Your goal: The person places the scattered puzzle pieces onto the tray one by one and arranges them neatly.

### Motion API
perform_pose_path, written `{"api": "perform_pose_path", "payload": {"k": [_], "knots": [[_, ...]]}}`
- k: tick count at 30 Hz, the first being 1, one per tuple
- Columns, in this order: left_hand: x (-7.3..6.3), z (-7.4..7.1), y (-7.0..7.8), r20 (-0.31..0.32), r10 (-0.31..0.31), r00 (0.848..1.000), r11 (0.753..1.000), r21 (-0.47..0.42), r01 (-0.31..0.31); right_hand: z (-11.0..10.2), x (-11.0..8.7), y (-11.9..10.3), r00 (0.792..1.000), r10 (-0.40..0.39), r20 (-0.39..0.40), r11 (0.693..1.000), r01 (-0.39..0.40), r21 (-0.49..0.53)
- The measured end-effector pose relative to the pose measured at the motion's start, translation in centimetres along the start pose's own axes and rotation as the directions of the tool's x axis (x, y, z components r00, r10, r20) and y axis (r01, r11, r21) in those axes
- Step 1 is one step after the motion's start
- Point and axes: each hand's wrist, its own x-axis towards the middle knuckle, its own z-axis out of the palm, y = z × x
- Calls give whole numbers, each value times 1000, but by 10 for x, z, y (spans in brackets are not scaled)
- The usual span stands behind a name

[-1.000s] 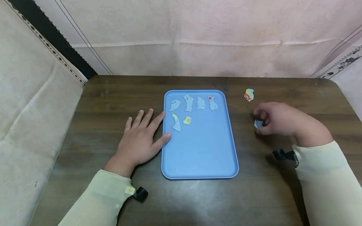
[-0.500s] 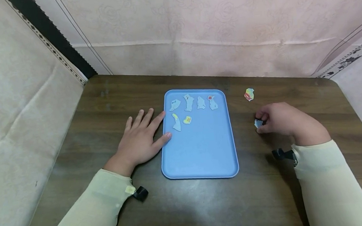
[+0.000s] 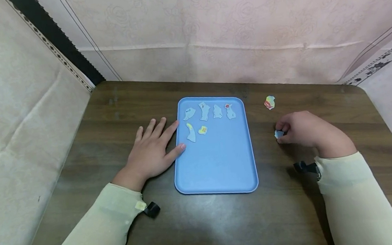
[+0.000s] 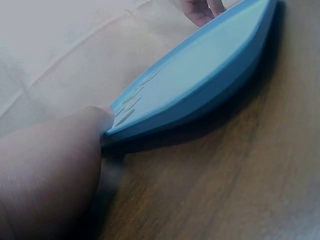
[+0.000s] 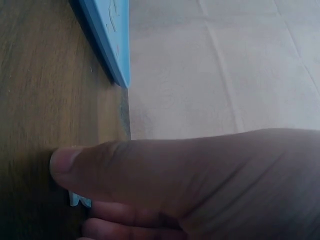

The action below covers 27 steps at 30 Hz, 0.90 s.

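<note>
My left hand [image 3: 148,153] lies spread beside the blue tray [image 3: 217,163], its thumb and index fingertip on the left rim. In the left wrist view the thumb [image 4: 102,119] touches the rim. Right of the tray, my right hand [image 3: 307,134] pinches a small light-blue paper scrap [image 3: 279,134] between thumb and curled fingers, low over the tabletop. The right wrist view has most of that scrap [image 5: 80,200] hidden under the thumb [image 5: 65,162]. On the tray several similar scraps lie in two rows, among them a yellow-centred one [image 3: 202,130].
One more scrap, red, yellow and green [image 3: 269,102], lies on the brown wooden table [image 3: 205,230] beyond my right hand. Pale patterned cloth [image 3: 226,26] hangs behind the table's far edge. A black wrist device [image 3: 152,210] sits at the left cuff.
My right hand has shifted slightly, its fingers drawing in on the light-blue scrap, which has moved a touch to the left. The left hand and the tray have stayed put.
</note>
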Motion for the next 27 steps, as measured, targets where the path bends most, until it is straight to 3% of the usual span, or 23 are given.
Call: {"api": "perform_pose_path", "payload": {"k": [11, 20, 27], "knots": [[0, 0, 0, 5, 0, 1000, 1000, 0, 0, -13, -1, -20, 993, -93, -73, 996, 92, -20], [0, 2, -1, -6, 7, 1000, 1000, 0, -7, -21, -4, -44, 990, -113, -87, 994, 112, -15], [1, 2, -1, -6, 9, 1000, 1000, 1, -9, -25, -4, -59, 977, -180, -116, 983, 177, -42]]}}
